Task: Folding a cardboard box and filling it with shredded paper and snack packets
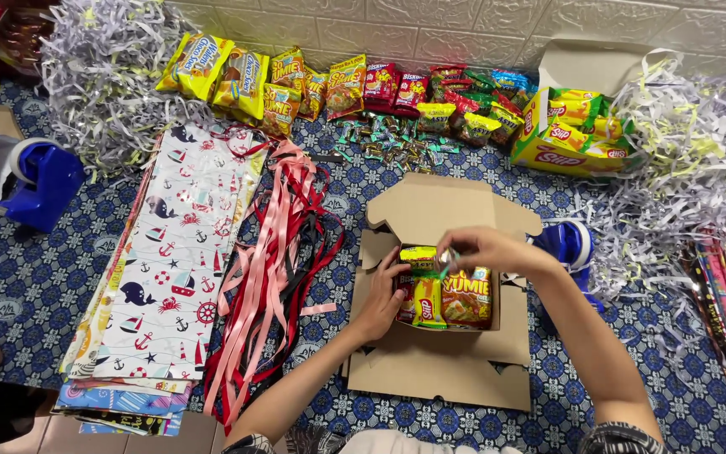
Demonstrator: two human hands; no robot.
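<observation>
While the open cardboard box [439, 336] lies on the blue patterned cloth [35, 277], the left hand [382, 298] rests open against its left wall. Snack packets [447, 298] stand inside, directly below the right hand [485, 250], whose fingertips pinch a small wrapped sweet [447, 257] above them.

I see a stack of nautical-print wrapping paper sheets [170, 261] beside loose red and pink ribbons [270, 261], a blue tape dispenser [44, 181] at left, and heaps of pale shredded paper [699, 143] at right.
</observation>
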